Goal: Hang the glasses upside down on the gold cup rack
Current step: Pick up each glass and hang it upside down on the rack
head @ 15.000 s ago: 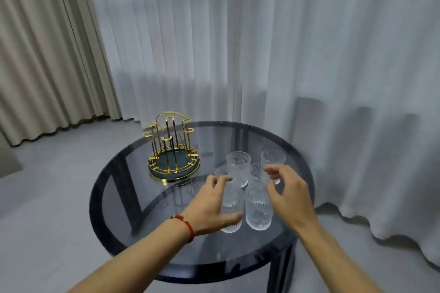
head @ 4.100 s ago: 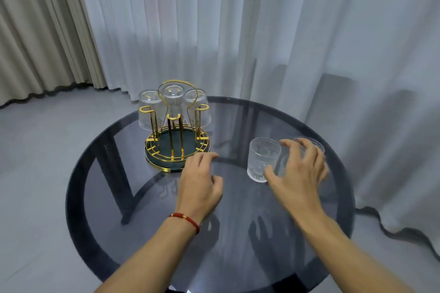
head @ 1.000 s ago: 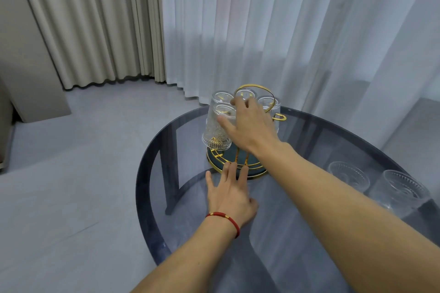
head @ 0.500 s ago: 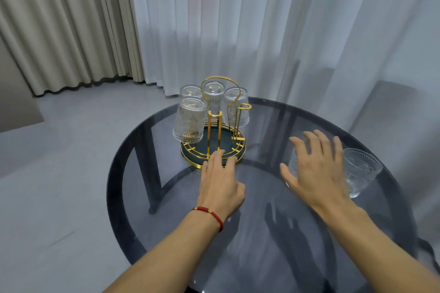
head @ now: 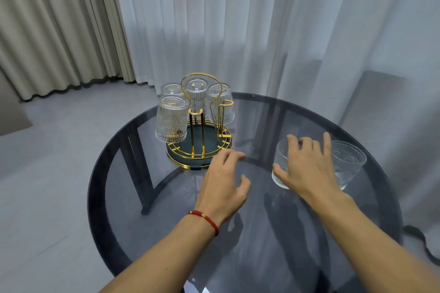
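A gold cup rack (head: 199, 143) stands on a round dark glass table (head: 147, 228), with four patterned glasses hung upside down on it: one at front left (head: 171, 119), three behind. Two upright glasses stand well apart from the rack at the right, one (head: 280, 164) partly hidden by the right hand (head: 307, 166), another (head: 348, 162) just beyond it. Sheer white curtains (head: 262, 19) and beige drapes (head: 52, 21) hang behind, above a pale floor. The right hand's fingers are spread loosely around the nearer glass; the left hand (head: 223, 185), wearing a red bracelet (head: 205, 217), hovers loosely curled and empty near the rack's base.
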A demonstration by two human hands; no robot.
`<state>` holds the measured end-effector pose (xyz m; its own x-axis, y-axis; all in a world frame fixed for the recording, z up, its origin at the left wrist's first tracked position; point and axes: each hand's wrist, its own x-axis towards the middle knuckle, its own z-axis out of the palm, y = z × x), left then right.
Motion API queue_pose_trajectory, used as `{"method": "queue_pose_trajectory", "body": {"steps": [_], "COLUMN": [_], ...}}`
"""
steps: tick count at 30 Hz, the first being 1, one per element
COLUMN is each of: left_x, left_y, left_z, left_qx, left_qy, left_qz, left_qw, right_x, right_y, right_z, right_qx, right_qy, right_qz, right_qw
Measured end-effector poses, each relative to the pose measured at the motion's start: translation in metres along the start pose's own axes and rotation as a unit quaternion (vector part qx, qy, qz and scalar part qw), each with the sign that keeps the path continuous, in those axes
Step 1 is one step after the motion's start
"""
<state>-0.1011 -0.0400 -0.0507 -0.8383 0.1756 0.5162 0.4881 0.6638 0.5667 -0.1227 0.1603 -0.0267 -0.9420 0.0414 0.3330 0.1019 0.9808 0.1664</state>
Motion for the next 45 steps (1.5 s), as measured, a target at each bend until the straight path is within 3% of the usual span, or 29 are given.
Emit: {"method": "queue_pose_trajectory", "body": {"steps": [4, 8, 11, 15, 21, 24, 27, 28, 30, 31, 32, 34, 37, 40, 42, 45], "left_x": [-0.001, 0.001, 0.0, -0.003, -0.005, -0.007, -0.002, -0.001, 0.0, 0.0, -0.001, -0.001, -0.001, -0.003, -0.006, -0.012], "left_y": [0.005, 0.007, 0.007, 0.003, 0.001, 0.001, 0.001, 0.001, 0.0, 0.0, 0.0, -0.003, -0.016, -0.04, -0.055, -0.067], "left_z": [0.001, -0.005, -0.01, -0.021, -0.034, -0.038, -0.039, -0.04, -0.041, -0.041, -0.04, -0.04, -0.04, -0.035, -0.027, -0.014], "left_qx": [-0.107, -0.282, -0.338, -0.334, -0.315, -0.361, -0.479, -0.501, -0.516, -0.512, -0.504, -0.482, -0.373, -0.17, -0.046, 0.066], "left_qy": [-0.04, -0.101, -0.127, -0.127, -0.121, -0.065, -0.018, -0.012, -0.018, -0.026, -0.036, -0.052, -0.069, -0.069, -0.063, -0.077], "left_qz": [-0.073, -0.173, -0.153, -0.126, -0.098, -0.179, -0.255, -0.265, -0.273, -0.272, -0.271, -0.266, -0.224, -0.2, -0.165, -0.123], "left_qw": [0.991, 0.938, 0.92, 0.925, 0.936, 0.913, 0.84, 0.824, 0.812, 0.814, 0.819, 0.833, 0.897, 0.963, 0.983, 0.987], "right_x": [-0.005, -0.013, -0.022, -0.027, -0.031, -0.026, -0.028, -0.032, -0.038, -0.037, -0.035, -0.031, -0.023, -0.013, -0.003, 0.014], "right_y": [-0.011, -0.022, -0.027, -0.034, -0.039, -0.038, -0.035, -0.037, -0.048, -0.053, -0.056, -0.059, -0.056, -0.047, -0.04, -0.035], "right_z": [-0.003, -0.01, -0.017, -0.024, -0.03, -0.032, -0.028, -0.027, -0.023, -0.02, -0.017, -0.013, -0.008, -0.009, -0.015, -0.036], "right_qx": [0.121, 0.255, 0.287, 0.299, 0.349, 0.416, 0.484, 0.53, 0.661, 0.708, 0.734, 0.755, 0.754, 0.724, 0.698, 0.645], "right_qy": [0.05, 0.067, 0.042, 0.015, 0.072, 0.089, -0.001, -0.071, -0.204, -0.233, -0.242, -0.234, -0.148, -0.039, 0.019, 0.105], "right_qz": [-0.017, -0.141, -0.243, -0.295, -0.349, -0.304, -0.153, -0.092, 0.031, 0.077, 0.102, 0.122, 0.148, 0.169, 0.176, 0.171], "right_qw": [0.991, 0.954, 0.926, 0.907, 0.867, 0.853, 0.861, 0.84, 0.721, 0.662, 0.627, 0.601, 0.623, 0.667, 0.694, 0.737]}}
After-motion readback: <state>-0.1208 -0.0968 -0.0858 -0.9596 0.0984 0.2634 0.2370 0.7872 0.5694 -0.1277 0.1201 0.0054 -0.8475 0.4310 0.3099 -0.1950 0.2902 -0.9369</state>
